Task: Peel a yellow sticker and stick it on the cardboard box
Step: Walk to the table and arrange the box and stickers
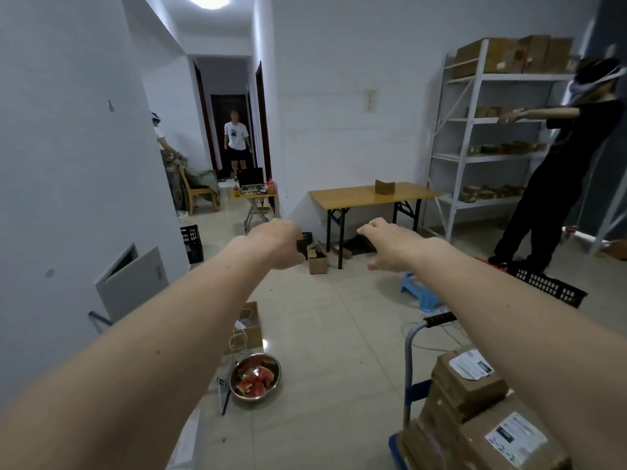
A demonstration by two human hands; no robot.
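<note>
Both hands reach forward empty, left hand (pixel 276 244) curled loosely, right hand (pixel 390 244) spread.

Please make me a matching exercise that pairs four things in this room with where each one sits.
Things:
1. metal bowl of watermelon
2. small cardboard box
3. laptop
4. labelled parcels

Places:
A. on the blue hand trolley
B. on the yellow folding table
C. on the floor below the left arm
D. on the small table by the doorway

Pairs: 1-C, 2-B, 3-D, 4-A
</note>
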